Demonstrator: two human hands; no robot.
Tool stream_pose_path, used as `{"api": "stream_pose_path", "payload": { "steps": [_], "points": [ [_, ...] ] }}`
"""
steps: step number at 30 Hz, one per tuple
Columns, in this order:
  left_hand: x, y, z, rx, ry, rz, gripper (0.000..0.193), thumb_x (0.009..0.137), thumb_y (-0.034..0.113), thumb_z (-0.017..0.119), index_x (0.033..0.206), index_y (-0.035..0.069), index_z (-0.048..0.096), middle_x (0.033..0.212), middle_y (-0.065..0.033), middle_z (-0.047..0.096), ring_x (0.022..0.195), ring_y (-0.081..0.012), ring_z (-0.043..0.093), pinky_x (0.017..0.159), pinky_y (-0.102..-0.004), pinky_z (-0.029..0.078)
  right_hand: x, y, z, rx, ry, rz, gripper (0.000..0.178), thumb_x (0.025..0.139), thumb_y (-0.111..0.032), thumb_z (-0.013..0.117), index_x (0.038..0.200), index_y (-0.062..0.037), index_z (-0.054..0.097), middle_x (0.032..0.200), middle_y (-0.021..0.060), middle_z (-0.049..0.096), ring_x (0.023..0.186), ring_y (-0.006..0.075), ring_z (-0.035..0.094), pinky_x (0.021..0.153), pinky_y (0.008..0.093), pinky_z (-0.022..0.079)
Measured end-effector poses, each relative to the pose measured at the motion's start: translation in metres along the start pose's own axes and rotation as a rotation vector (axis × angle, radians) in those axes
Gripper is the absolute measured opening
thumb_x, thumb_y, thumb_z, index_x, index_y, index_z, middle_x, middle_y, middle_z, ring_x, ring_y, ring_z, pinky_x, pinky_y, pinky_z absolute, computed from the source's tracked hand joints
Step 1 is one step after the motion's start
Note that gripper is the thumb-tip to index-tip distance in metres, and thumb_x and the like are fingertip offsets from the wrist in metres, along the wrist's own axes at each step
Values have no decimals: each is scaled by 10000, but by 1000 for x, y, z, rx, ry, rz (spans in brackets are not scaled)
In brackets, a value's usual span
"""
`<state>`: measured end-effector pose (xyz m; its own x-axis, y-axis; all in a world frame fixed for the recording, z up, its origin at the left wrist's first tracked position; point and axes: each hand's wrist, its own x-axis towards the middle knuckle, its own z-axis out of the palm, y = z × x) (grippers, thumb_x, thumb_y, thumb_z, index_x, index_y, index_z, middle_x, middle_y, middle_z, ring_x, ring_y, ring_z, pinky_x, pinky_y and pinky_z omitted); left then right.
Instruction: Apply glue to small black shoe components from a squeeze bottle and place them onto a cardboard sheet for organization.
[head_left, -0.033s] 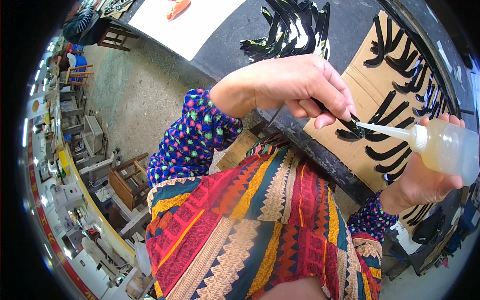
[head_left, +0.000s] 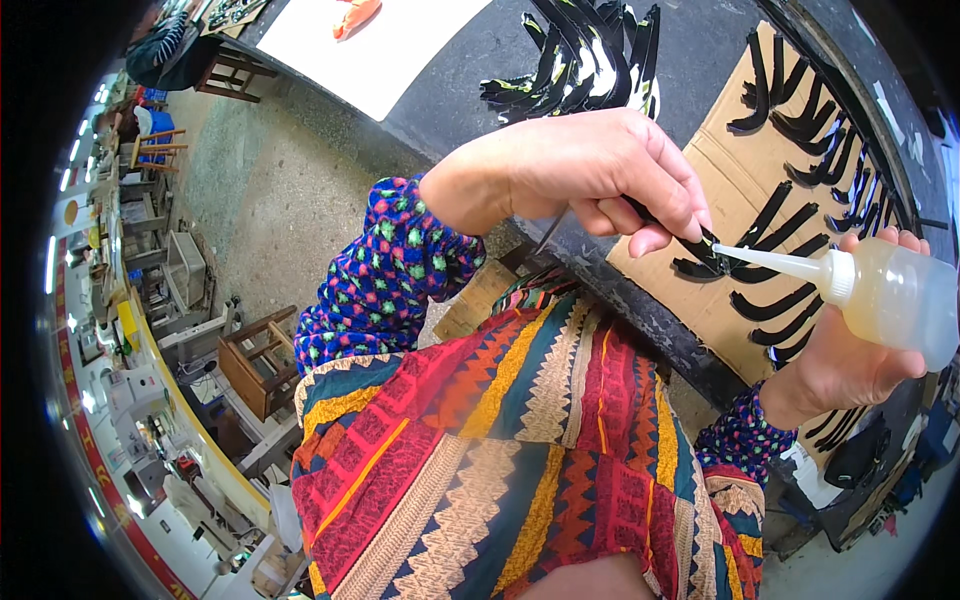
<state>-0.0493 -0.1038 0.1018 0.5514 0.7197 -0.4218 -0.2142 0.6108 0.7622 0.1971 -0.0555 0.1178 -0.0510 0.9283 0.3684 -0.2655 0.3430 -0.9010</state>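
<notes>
My left hand (head_left: pixel 610 170) pinches a narrow black strip (head_left: pixel 708 243) between thumb and fingers, with part of it hidden inside the hand. My right hand (head_left: pixel 850 350) is wrapped round a translucent squeeze bottle (head_left: pixel 895 295) with pale yellowish liquid in it, tipped on its side. The bottle's long white nozzle (head_left: pixel 765 258) points left, and its tip is at the end of the black strip, seemingly touching it. Beneath both hands, several curved black strips (head_left: pixel 775 305) lie in rows on a sheet of brown cardboard (head_left: pixel 735 130).
A heap of black strips with white and yellow-green patches (head_left: pixel 590 65) lies on the dark tabletop (head_left: pixel 440 120). Beyond it is a white sheet (head_left: pixel 330 60) with an orange-red object (head_left: pixel 355 17). A wooden stool (head_left: pixel 262 360) stands on the floor at left. A black pouch-like item (head_left: pixel 860 455) is at right.
</notes>
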Motion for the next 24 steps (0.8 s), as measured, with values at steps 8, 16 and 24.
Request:
{"api": "stream_pose_path", "payload": {
  "steps": [8,16,24],
  "points": [
    [1,-2,-1,6,1,9,125,782,77,576,877,1,601,533,-19,534,354,10,317,315,-149,172,-1,-1,-2,15,-3,9,966,585,-565,693,1258,8,304,1227,166,400,1149,333,393,912,507,377],
    [2,-1,-3,6,-7,-3,127,784,80,578,884,6,605,539,-17,536,355,11,316,318,-148,172,0,-1,-3,36,-7,29,966,582,-569,692,1256,7,309,1226,163,405,1146,328,399,911,510,374],
    [2,1,-2,30,9,0,131,793,85,567,888,4,606,540,-20,536,352,13,305,316,-151,168,0,0,-7,55,-8,34,961,581,-559,699,1258,3,311,1222,159,413,1144,324,407,912,510,371]
  ]
}}
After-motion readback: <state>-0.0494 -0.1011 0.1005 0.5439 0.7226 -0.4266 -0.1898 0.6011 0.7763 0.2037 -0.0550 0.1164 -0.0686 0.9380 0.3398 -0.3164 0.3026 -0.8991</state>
